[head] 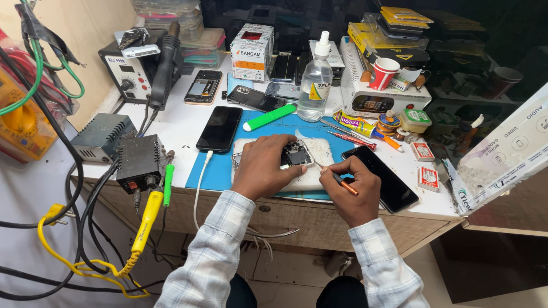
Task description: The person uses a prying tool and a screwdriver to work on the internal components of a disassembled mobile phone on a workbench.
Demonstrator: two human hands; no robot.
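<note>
Head view: the left hand (264, 165) presses flat on an opened phone with exposed dark circuitry (295, 154), pinning it on a white work pad (319, 171) over a blue mat (214, 171). The right hand (351, 191) pinches a thin orange-handled screwdriver (341, 180), tip at the phone's edge. A black phone (388, 182) lies just beside it.
</note>
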